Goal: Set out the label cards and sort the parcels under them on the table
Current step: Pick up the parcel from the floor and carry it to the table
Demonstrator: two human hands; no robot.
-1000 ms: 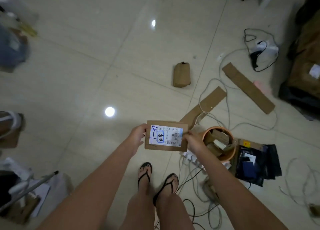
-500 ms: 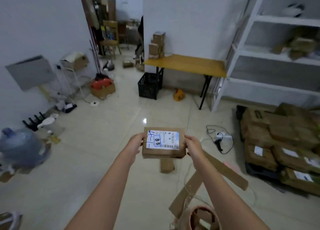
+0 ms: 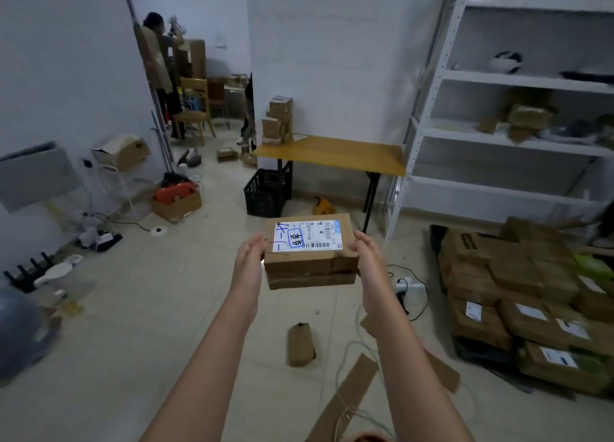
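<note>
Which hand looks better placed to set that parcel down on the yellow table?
Probably the right hand, though only slightly. Both hands hold the parcel by its ends, left hand included, but the table is bare ahead and to the right, beyond the stacked boxes at its left end.

Both forearms (image 3: 212,358) are bare along their whole visible length, tapering to slim wrists; left grip (image 3: 247,259) and right grip (image 3: 368,259) are bare too.

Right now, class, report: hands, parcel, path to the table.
Left hand, right hand hold the parcel, label up. Table ahead, boxes stacked on it. Small parcel, cardboard strips on floor between.
</note>
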